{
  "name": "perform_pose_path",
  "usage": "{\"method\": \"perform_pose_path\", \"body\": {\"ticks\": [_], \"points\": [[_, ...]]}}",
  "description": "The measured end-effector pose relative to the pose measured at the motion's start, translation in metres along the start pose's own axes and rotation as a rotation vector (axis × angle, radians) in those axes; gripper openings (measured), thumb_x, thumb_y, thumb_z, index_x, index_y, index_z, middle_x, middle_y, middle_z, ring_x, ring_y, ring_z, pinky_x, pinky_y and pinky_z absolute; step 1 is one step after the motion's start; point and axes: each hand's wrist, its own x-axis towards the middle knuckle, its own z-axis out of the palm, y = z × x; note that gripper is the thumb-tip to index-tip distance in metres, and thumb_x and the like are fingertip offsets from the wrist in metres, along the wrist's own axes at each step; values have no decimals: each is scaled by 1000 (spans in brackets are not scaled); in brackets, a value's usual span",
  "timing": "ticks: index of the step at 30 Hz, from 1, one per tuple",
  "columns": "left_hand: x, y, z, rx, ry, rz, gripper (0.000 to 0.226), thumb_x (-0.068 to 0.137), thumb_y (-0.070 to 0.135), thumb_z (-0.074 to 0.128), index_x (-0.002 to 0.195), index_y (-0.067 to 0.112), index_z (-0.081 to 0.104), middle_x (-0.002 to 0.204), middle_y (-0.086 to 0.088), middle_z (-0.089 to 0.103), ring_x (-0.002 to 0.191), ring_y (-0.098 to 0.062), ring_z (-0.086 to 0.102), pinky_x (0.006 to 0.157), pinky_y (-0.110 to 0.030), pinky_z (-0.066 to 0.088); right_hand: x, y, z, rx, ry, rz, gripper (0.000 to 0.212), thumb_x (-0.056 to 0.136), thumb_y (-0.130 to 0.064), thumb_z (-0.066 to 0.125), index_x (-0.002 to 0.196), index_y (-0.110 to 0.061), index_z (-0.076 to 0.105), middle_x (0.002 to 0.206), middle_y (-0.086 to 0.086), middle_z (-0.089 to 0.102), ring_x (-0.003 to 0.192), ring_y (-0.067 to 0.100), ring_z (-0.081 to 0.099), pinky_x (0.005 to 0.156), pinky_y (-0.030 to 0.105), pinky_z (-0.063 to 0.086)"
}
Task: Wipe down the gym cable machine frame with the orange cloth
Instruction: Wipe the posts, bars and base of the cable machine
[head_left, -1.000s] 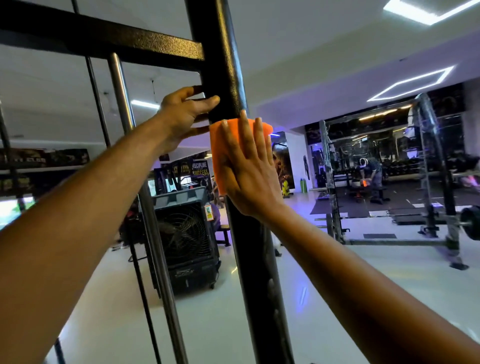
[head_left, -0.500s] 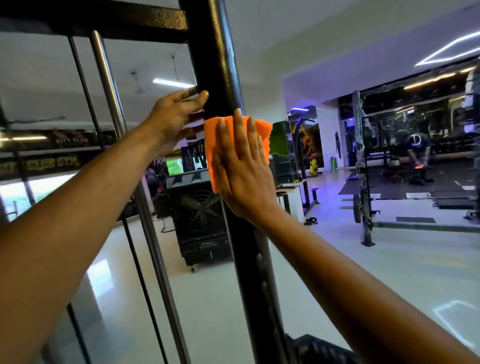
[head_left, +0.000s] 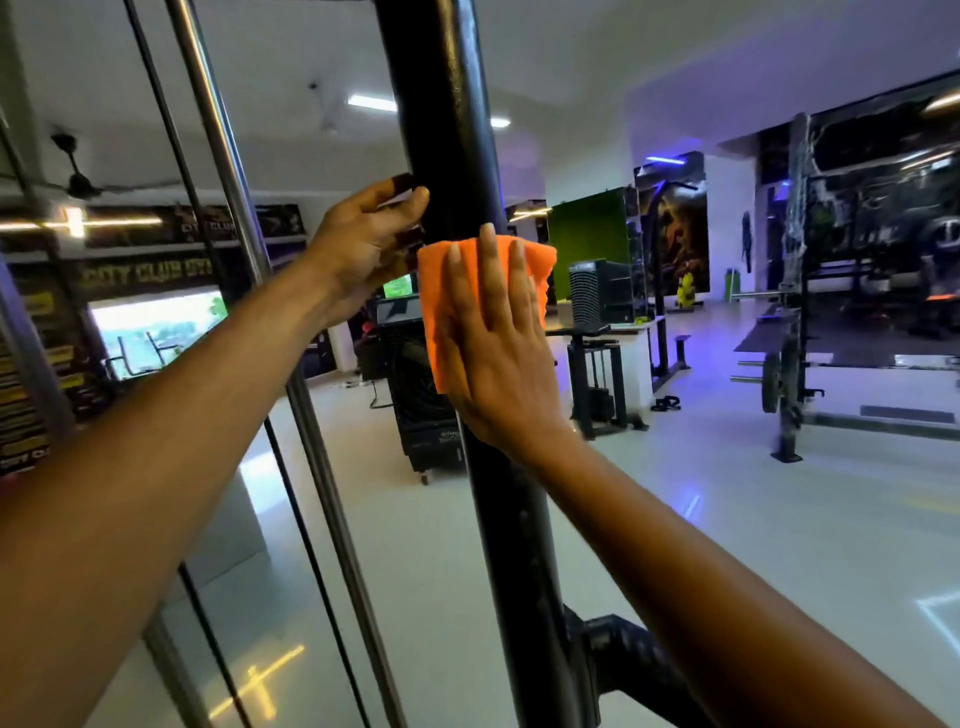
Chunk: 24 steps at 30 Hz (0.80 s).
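The right hand (head_left: 496, 343) lay flat with straight, spread fingers on the orange cloth (head_left: 530, 270), pressing it against the black upright post (head_left: 452, 130) of the cable machine frame; the hand covered most of the cloth, so only its top edge, left strip and a crumpled right corner showed. The left hand (head_left: 363, 244) sat just above and left of the cloth, its fingers curled round the far side of the post, where their tips went out of sight. The post ran out of view at the top and bottom. To its left stood a chrome guide rod (head_left: 249, 249) and a thin black cable (head_left: 171, 145), both cut off by the edges. Behind the post, a black air cooler (head_left: 415, 395) was partly hidden, and the wall banners (head_left: 145, 270) were blurred.
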Motion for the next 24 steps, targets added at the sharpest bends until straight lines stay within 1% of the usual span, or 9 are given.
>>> {"method": "perform_pose_path", "body": {"ticks": [3, 6, 8, 11, 14, 17, 20, 22, 24], "points": [[-6, -10, 1, -21, 9, -31, 42, 105, 31, 69, 147, 23, 65, 137, -3, 74, 116, -17, 75, 84, -28, 61, -47, 0, 7, 38, -53, 43, 74, 115, -43, 45, 173, -9, 14, 181, 15, -6, 167, 39, -10, 131, 67, 15], [-11, -19, 1, -34, -14, -51, 43, 105, 31, 69, 147, 23, 64, 137, -1, 74, 120, -17, 74, 85, -29, 62, -92, 3, 10, 83, -95, 81, 71, 115, -39, 46, 173, -11, 16, 182, 12, -6, 168, 35, -11, 130, 68, 17], [-11, -21, -3, -31, -38, -47, 44, 105, 32, 69, 148, 23, 63, 138, 0, 73, 123, -17, 73, 90, -32, 63, -79, 5, 8, 118, -87, 77, 69, 115, -38, 44, 173, -11, 16, 182, 12, -6, 168, 32, -11, 130, 66, 19], [-7, -18, -7, -15, -56, -56, 40, 105, 32, 70, 144, 22, 65, 132, 3, 76, 123, -17, 72, 100, -39, 61, -19, 7, -3, 219, -58, 117, 69, 117, -36, 43, 174, -14, 11, 182, 7, -9, 168, 30, -8, 127, 66, 30], [-3, -22, -11, -5, -81, -45, 37, 106, 32, 68, 141, 21, 66, 127, 2, 77, 123, -19, 72, 98, -39, 60, 16, 11, -11, 306, -40, 116, 69, 117, -31, 45, 174, -15, 9, 182, 5, -9, 168, 30, -2, 124, 69, 34], [1, -29, -14, -54, -82, -37, 46, 104, 31, 71, 148, 18, 62, 136, -2, 74, 128, -22, 70, 105, -47, 59, -17, 7, -7, 320, -33, 149, 71, 116, -26, 49, 174, -16, 10, 182, 1, -11, 169, 24, -5, 128, 69, 26], [3, -32, -14, -75, -99, -27, 46, 105, 27, 70, 149, 17, 62, 142, -6, 71, 131, -25, 69, 113, -51, 54, -68, 6, 1, 318, -93, 204, 73, 116, -31, 48, 175, -23, 6, 181, -8, -16, 169, 22, -6, 129, 64, 29], [2, -31, -13, -67, -88, -25, 44, 105, 26, 69, 148, 17, 62, 142, -6, 70, 129, -24, 69, 113, -50, 55, -66, 9, 0, 304, -111, 213, 72, 116, -36, 45, 175, -26, 4, 180, -9, -18, 169, 23, -5, 127, 64, 33], [2, -29, -12, -53, -84, -22, 45, 105, 28, 70, 147, 18, 63, 143, -6, 70, 129, -24, 70, 112, -50, 55, -41, 10, -3, 281, -101, 191, 72, 117, -38, 42, 175, -25, 2, 180, -8, -19, 169, 23, -6, 126, 67, 32]]}}
